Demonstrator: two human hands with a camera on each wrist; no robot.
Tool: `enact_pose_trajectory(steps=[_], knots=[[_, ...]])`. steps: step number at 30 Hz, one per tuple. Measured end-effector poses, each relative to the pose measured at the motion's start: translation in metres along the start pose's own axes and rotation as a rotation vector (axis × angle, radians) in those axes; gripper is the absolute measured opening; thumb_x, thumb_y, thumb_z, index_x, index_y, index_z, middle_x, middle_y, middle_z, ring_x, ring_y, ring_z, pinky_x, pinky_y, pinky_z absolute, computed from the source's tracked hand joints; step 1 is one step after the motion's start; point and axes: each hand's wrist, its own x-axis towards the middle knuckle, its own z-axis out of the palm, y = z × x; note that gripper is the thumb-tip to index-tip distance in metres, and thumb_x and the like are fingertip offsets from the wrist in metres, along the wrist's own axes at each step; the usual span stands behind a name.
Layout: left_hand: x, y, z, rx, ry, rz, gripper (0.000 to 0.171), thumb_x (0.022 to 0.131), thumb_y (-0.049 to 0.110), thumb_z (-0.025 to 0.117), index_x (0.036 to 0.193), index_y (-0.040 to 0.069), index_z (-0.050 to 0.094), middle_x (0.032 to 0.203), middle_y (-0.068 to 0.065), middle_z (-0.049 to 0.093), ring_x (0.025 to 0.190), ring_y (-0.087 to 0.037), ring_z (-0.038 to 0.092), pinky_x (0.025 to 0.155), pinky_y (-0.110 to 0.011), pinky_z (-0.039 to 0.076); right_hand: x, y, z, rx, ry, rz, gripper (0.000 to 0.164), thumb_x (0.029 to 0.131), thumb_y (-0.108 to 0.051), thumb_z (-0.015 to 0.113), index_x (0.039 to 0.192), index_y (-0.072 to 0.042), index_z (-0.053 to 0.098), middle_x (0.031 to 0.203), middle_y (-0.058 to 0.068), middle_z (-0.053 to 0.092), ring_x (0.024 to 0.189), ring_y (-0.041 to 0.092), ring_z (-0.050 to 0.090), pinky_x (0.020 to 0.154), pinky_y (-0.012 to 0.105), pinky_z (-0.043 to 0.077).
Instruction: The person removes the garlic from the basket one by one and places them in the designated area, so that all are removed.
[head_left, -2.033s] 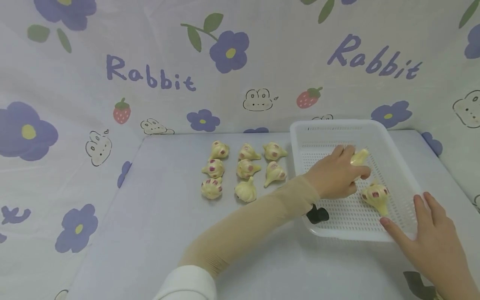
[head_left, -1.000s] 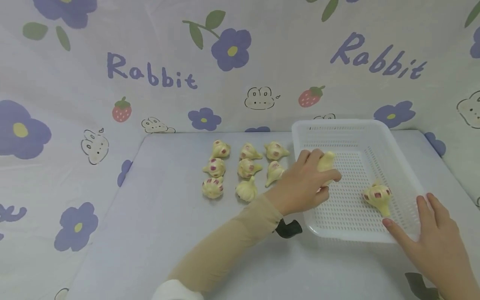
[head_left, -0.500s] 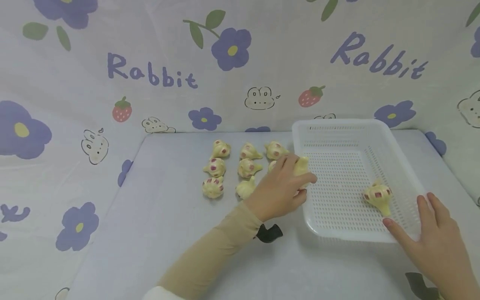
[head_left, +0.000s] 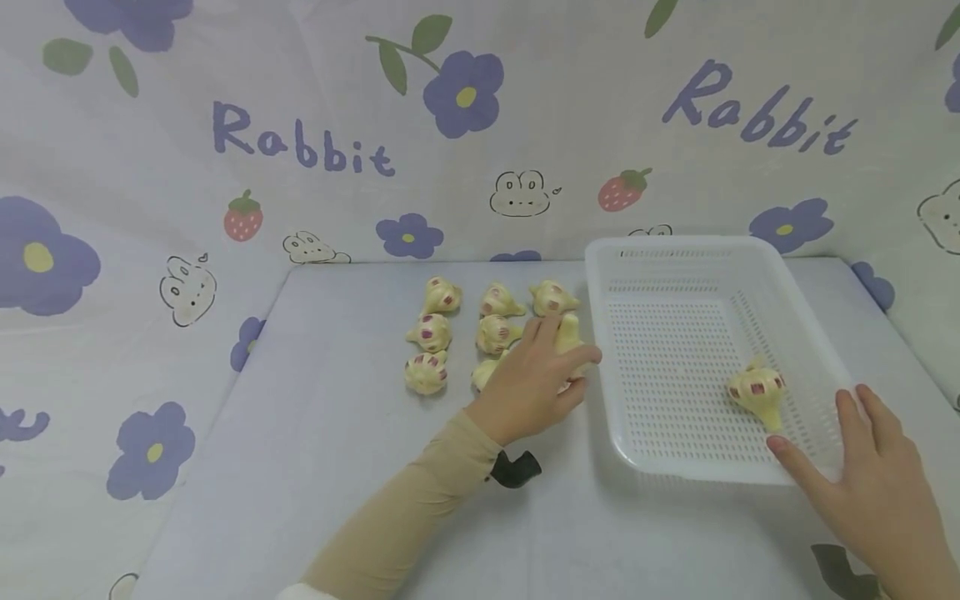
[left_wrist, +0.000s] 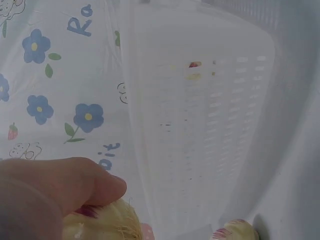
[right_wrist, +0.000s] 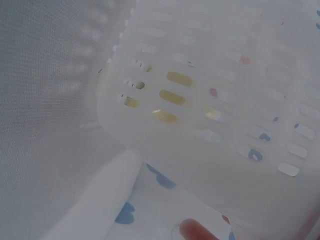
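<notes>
My left hand [head_left: 528,379] holds a pale garlic bulb [head_left: 568,333] with purple patches, just left of the basket, at the right end of the garlic rows. The left wrist view shows the thumb pressed on this garlic bulb [left_wrist: 102,225]. Fingers and palm partly hide the bulbs beneath and behind. My right hand [head_left: 873,479] rests with spread, fairly straight fingers on the near right corner of the white perforated basket [head_left: 611,392], its thumb over the front rim. Inside the basket lies another garlic bulb [head_left: 757,390], close to that thumb.
Several garlic bulbs stand in rows on the pale tabletop, among them a front-left bulb [head_left: 426,373] and a back-right bulb [head_left: 553,297]. A patterned cloth [head_left: 315,75] hangs behind the table. A black strap [head_left: 517,469] shows at my left wrist.
My left hand has carried the garlic bulb from inside the basket leftward over its rim to the rows. The right hand stays at the basket's corner, and the other bulb stays in the basket.
</notes>
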Motion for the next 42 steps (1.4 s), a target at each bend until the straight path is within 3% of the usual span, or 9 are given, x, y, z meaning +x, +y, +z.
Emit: enact_pose_trajectory(steps=[7, 13, 16, 21, 30, 42], knots=[[-0.005, -0.007, 0.013, 0.039, -0.031, 0.0, 0.03, 0.099, 0.024, 0.065, 0.128, 0.026, 0.069, 0.12, -0.013, 0.055, 0.097, -0.025, 0.05, 0.079, -0.032, 0.047, -0.001, 0.001, 0.0, 0.02, 0.012, -0.017, 0.109, 0.095, -0.06, 0.063, 0.158, 0.014, 0.016, 0.162, 0.043, 0.013, 0.132, 0.071, 0.03, 0.102, 0.084, 0.028], [-0.008, -0.011, 0.032, 0.01, -0.104, -0.05, 0.034, 0.099, 0.025, 0.065, 0.133, 0.028, 0.068, 0.134, -0.017, 0.053, 0.107, -0.027, 0.05, 0.083, -0.035, 0.049, 0.0, 0.001, -0.001, 0.033, 0.033, -0.04, 0.107, 0.095, -0.058, 0.065, 0.157, 0.015, 0.019, 0.161, 0.044, 0.015, 0.13, 0.072, 0.032, 0.102, 0.084, 0.029], [-0.009, -0.013, 0.043, 0.015, -0.12, -0.059, 0.035, 0.099, 0.025, 0.065, 0.134, 0.029, 0.068, 0.132, -0.015, 0.053, 0.107, -0.027, 0.049, 0.082, -0.033, 0.048, 0.0, 0.002, -0.001, 0.036, 0.036, -0.044, 0.108, 0.094, -0.058, 0.066, 0.157, 0.015, 0.019, 0.161, 0.044, 0.015, 0.131, 0.073, 0.031, 0.102, 0.085, 0.028], [-0.011, -0.015, 0.058, 0.058, -0.118, -0.049, 0.033, 0.098, 0.026, 0.065, 0.131, 0.029, 0.068, 0.13, -0.013, 0.054, 0.106, -0.026, 0.051, 0.078, -0.028, 0.048, -0.001, 0.005, 0.0, 0.04, 0.025, -0.035, 0.109, 0.094, -0.059, 0.067, 0.158, 0.014, 0.018, 0.162, 0.043, 0.013, 0.13, 0.073, 0.031, 0.102, 0.085, 0.027], [-0.011, -0.018, 0.073, 0.082, -0.096, -0.066, 0.034, 0.097, 0.024, 0.067, 0.13, 0.029, 0.07, 0.135, -0.015, 0.054, 0.105, -0.026, 0.053, 0.071, -0.025, 0.048, -0.001, 0.004, 0.0, 0.065, 0.038, -0.052, 0.106, 0.094, -0.056, 0.068, 0.158, 0.014, 0.02, 0.162, 0.043, 0.015, 0.131, 0.073, 0.031, 0.106, 0.083, 0.025], [-0.011, -0.024, 0.087, 0.118, -0.074, -0.047, 0.034, 0.096, 0.023, 0.07, 0.129, 0.028, 0.071, 0.128, -0.015, 0.055, 0.1, -0.026, 0.054, 0.075, -0.028, 0.05, -0.002, 0.004, 0.001, 0.044, 0.011, -0.018, 0.109, 0.094, -0.06, 0.065, 0.158, 0.013, 0.017, 0.163, 0.042, 0.011, 0.135, 0.072, 0.028, 0.105, 0.084, 0.024]])
